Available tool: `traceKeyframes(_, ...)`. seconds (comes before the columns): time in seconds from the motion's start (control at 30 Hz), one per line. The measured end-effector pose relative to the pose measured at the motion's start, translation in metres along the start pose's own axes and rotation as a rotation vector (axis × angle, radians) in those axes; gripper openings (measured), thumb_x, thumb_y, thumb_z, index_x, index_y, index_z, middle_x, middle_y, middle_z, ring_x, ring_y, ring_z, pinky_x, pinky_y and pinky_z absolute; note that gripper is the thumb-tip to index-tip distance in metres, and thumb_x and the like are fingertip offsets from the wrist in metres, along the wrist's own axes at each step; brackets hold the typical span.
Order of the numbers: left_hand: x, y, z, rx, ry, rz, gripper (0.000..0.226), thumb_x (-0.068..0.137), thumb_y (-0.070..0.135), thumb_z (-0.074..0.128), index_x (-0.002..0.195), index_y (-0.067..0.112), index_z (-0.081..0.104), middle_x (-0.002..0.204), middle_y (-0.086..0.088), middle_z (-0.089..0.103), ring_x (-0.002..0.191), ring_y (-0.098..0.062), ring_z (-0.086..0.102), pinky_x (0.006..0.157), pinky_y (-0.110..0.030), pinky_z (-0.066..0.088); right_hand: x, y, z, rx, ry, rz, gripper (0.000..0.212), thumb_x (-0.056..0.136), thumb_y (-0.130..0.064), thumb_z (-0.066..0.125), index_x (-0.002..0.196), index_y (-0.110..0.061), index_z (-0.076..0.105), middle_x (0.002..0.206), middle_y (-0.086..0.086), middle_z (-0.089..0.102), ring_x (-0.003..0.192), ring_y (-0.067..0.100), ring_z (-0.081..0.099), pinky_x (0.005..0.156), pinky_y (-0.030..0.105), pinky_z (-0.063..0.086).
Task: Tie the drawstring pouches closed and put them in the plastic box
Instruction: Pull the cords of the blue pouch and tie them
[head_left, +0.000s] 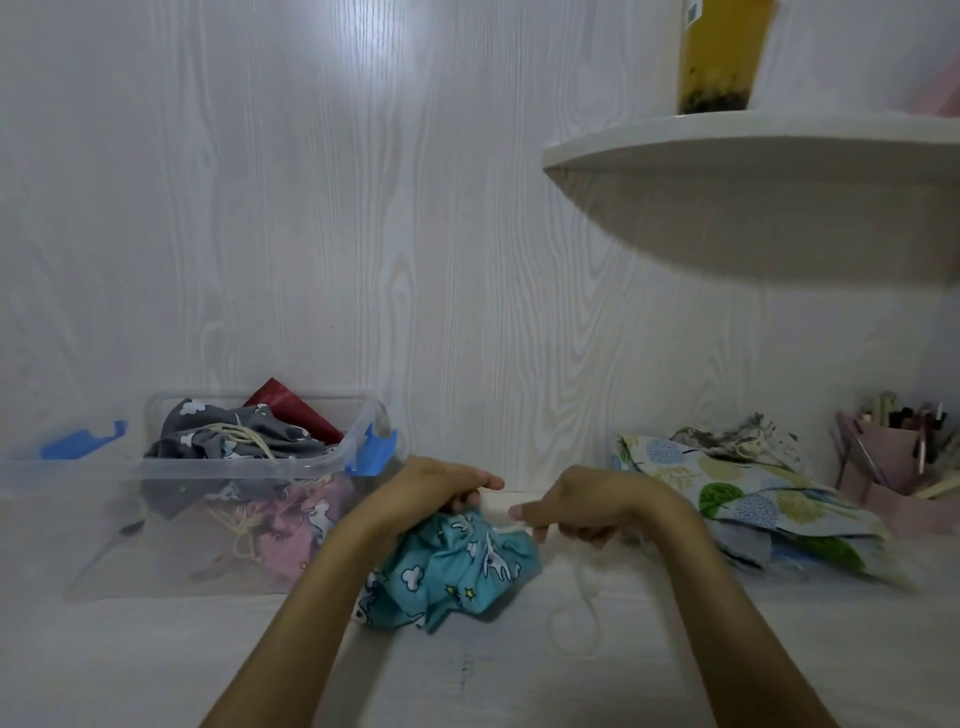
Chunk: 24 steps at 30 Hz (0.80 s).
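A pale wood-grain wall (311, 208) backs a white worktop (467, 675). Upper right, a curved white shelf (727, 150) carries a yellow cup (722, 57). At far left stands the clear plastic box (234, 467) with blue latches, holding grey, pink and red pouches. On the right lies a heap of leaf-print pouches (753, 499), soft and crumpled, beside a pink holder (883, 457) of pens. Near the centre, the teal cloud-print pouch (457, 566) sits bunched on the worktop. The left hand (441, 488) grips its gathered neck; the right hand (576, 504) has fingers curled round the pale drawstring (506, 530).
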<state>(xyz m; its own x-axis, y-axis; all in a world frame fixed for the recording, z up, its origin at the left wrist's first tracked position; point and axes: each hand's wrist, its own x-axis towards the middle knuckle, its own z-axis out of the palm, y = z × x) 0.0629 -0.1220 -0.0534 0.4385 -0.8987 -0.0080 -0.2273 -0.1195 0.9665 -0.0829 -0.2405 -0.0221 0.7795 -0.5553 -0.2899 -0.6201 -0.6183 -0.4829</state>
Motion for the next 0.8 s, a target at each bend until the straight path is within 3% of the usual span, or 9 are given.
traceKeyframes(0.1, -0.004, 0.001, 0.006, 0.203, -0.091, -0.006, 0.02, 0.088, 0.033, 0.061, 0.097, 0.023, 0.076, 0.063, 0.014, 0.061, 0.063, -0.003, 0.052, 0.072, -0.016, 0.043, -0.026, 0.003, -0.021, -0.017, 0.036, -0.037, 0.041, 0.088, -0.054, 0.05, 0.067, -0.022, 0.065, 0.061, -0.006, 0.049, 0.054, 0.008, 0.042, 0.052, 0.018, 0.038)
traceKeyframes(0.23, -0.008, 0.001, 0.021, 0.435, -0.327, 0.022, 0.022, 0.091, 0.039, 0.057, 0.108, 0.034, 0.07, 0.098, 0.015, 0.071, 0.087, 0.0, 0.067, 0.087, -0.015, 0.049, -0.047, 0.001, -0.037, 0.285, 0.316, -0.186, 0.042, 0.086, -0.05, 0.057, 0.059, -0.018, 0.053, 0.052, -0.006, 0.048, 0.049, 0.007, 0.04, 0.054, 0.019, 0.037)
traceKeyframes(0.3, -0.009, 0.002, 0.03, 0.471, -0.411, 0.035, 0.028, 0.087, 0.049, 0.058, 0.106, 0.033, 0.07, 0.1, 0.012, 0.073, 0.088, -0.001, 0.067, 0.087, -0.018, 0.05, -0.049, -0.006, -0.035, 0.276, 0.377, -0.279, 0.04, 0.088, -0.046, 0.056, 0.06, -0.018, 0.056, 0.06, -0.006, 0.054, 0.057, 0.004, 0.048, 0.064, 0.019, 0.04)
traceKeyframes(0.4, -0.013, 0.008, 0.041, 0.456, -0.461, 0.078, 0.033, 0.094, 0.043, 0.048, 0.107, 0.023, 0.072, 0.068, 0.018, 0.069, 0.061, 0.006, 0.062, 0.066, -0.009, 0.044, -0.039, -0.024, -0.022, 0.256, 0.362, -0.412, 0.026, 0.091, -0.039, 0.054, 0.084, -0.019, 0.069, 0.08, -0.011, 0.061, 0.074, -0.002, 0.054, 0.067, 0.013, 0.038)
traceKeyframes(0.5, -0.014, 0.011, 0.043, 0.355, -0.43, 0.083, 0.04, 0.098, 0.039, 0.042, 0.081, 0.027, 0.077, 0.053, 0.017, 0.055, 0.052, 0.002, 0.05, 0.061, -0.008, 0.04, -0.011, -0.029, -0.005, 0.224, 0.424, -0.447, 0.027, 0.096, -0.026, 0.049, 0.119, -0.02, 0.062, 0.115, -0.008, 0.061, 0.098, 0.004, 0.056, 0.077, 0.01, 0.039)
traceKeyframes(0.57, -0.015, 0.012, 0.032, 0.223, -0.383, 0.06, 0.043, 0.095, 0.04, 0.046, 0.066, 0.024, 0.074, 0.052, 0.012, 0.046, 0.052, -0.003, 0.043, 0.058, -0.013, 0.039, -0.004, -0.02, -0.006, 0.237, 0.555, -0.378, 0.031, 0.097, -0.013, 0.044, 0.124, -0.017, 0.057, 0.126, -0.001, 0.057, 0.112, 0.012, 0.053, 0.086, 0.015, 0.038)
traceKeyframes(0.67, -0.013, 0.015, 0.013, 0.042, -0.348, 0.078, 0.037, 0.089, 0.044, 0.049, 0.07, 0.02, 0.069, 0.053, 0.009, 0.043, 0.053, -0.006, 0.039, 0.057, -0.018, 0.034, -0.01, -0.002, -0.019, 0.201, 0.391, -0.419, 0.037, 0.089, 0.005, 0.047, 0.113, -0.018, 0.062, 0.114, -0.001, 0.062, 0.097, 0.002, 0.057, 0.078, 0.01, 0.043)
traceKeyframes(0.73, -0.012, 0.018, 0.004, 0.003, -0.326, 0.097, 0.037, 0.089, 0.045, 0.047, 0.075, 0.02, 0.072, 0.055, 0.009, 0.041, 0.055, -0.006, 0.037, 0.057, -0.018, 0.032, -0.019, 0.0, -0.022, 0.094, 0.186, -0.475, 0.032, 0.087, 0.0, 0.058, 0.11, -0.021, 0.065, 0.108, -0.005, 0.064, 0.085, -0.003, 0.057, 0.076, 0.013, 0.048)
traceKeyframes(0.8, -0.013, 0.02, -0.002, -0.003, -0.327, 0.113, 0.039, 0.088, 0.047, 0.048, 0.08, 0.017, 0.072, 0.058, 0.007, 0.039, 0.056, -0.007, 0.035, 0.058, -0.02, 0.029, -0.019, -0.003, -0.018, 0.07, 0.133, -0.545, 0.028, 0.086, -0.011, 0.065, 0.112, -0.02, 0.066, 0.105, -0.006, 0.066, 0.081, -0.008, 0.057, 0.076, 0.011, 0.047)
